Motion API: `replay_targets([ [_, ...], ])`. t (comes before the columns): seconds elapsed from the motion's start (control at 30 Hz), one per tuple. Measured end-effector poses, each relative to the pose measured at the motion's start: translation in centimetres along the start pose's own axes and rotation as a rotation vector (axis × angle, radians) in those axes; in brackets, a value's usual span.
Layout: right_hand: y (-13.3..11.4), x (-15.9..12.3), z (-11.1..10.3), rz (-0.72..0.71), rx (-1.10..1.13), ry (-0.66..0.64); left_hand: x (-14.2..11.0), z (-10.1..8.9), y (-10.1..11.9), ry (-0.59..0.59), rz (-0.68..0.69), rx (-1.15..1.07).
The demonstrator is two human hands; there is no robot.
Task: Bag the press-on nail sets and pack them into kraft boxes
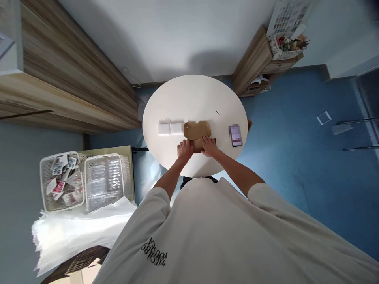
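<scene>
A small brown cardboard box (197, 131) lies on the white round table (195, 92), its lid flap folded open away from me. My left hand (185, 149) grips the box's near left corner, fingers bent over the edge. At the right side, my right hand (209, 146) holds the box's wall, with its fingers reaching over toward the lid fold. The darker near part of the box shows between both hands. To the left lie two white square packets (170, 129), side by side and apart from my hands.
A phone-like item (235, 135), blurred out, lies at the table's right side. A small dark object (217, 112) rests farther back. White baskets (104, 156) of clear packaging and packets stand at lower left, beside white sheets (79, 227). A wooden cabinet (254, 59) stands behind right.
</scene>
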State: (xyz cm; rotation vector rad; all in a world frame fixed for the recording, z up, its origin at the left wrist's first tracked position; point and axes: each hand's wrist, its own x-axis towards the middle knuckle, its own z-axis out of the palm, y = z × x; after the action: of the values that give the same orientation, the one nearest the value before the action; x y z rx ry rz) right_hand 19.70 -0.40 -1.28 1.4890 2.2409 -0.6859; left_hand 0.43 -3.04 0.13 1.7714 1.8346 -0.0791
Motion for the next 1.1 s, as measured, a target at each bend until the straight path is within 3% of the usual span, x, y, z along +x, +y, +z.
replay_targets([
  [0.1, -0.1, -0.1, -0.2, -0.004, 0.004, 0.004, -0.5, -0.2, 0.1, -0.005, 0.267, 0.086],
  [0.17, -0.2, -0.2, -0.3, -0.006, 0.011, 0.008, -0.4, -0.3, 0.2, -0.031, 0.328, 0.135],
  [0.27, 0.0, -0.9, -0.3, -0.030, 0.030, 0.051, -0.1, -0.1, 0.2, -0.036, 0.316, 0.157],
  [0.37, 0.8, -2.6, 0.2, -0.043, 0.059, 0.184, 0.1, 0.1, 0.4, -0.026, 0.308, 0.171],
  [0.5, 2.8, -5.3, 1.6, 0.212, 0.133, 0.313, 0.2, 0.3, 0.6, -0.020, 0.300, 0.175],
  [0.6, 4.1, -6.2, 2.4, 0.300, 0.195, 0.242, 0.4, 0.2, 0.8, -0.050, 0.295, 0.178],
  [0.73, 4.5, -5.5, 2.4, 0.282, 0.219, 0.149, 0.5, 0.2, 0.9, -0.069, 0.294, 0.206],
  [0.93, 3.6, -3.4, 1.7, 0.393, 0.282, 0.127, 0.3, 0.2, 1.0, -0.053, 0.300, 0.249],
  [1.1, 3.5, -3.6, 1.3, 0.354, 0.303, 0.207, 0.4, 0.3, 1.0, -0.049, 0.303, 0.292],
])
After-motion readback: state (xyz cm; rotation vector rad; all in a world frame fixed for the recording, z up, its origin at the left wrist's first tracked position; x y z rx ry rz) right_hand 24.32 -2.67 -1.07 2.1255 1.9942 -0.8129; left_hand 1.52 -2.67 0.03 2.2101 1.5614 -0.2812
